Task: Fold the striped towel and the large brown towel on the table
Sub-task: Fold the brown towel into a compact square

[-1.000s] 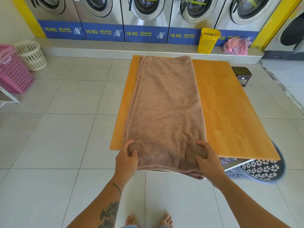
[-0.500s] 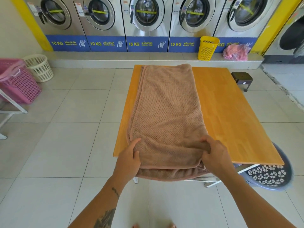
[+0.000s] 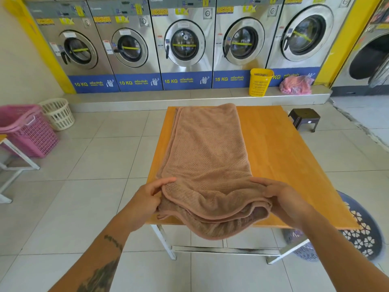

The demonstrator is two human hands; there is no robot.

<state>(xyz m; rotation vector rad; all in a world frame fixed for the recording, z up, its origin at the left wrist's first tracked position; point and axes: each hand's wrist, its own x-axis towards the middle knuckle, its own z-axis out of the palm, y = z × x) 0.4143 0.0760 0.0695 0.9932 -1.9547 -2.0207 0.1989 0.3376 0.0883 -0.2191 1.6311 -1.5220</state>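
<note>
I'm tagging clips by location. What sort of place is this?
Most likely a laundromat: a row of washing machines marked 10 KG and 15 KG, a yellow laundry basket, and a table.

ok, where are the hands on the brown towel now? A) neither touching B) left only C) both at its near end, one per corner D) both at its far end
C: left hand and right hand each grip a near corner of the brown towel.

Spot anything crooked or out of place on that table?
Slightly. The brown towel lies along the left side of the table, and its near end droops over the front edge in uneven layers, where the left hand and right hand pinch its corners.
</note>
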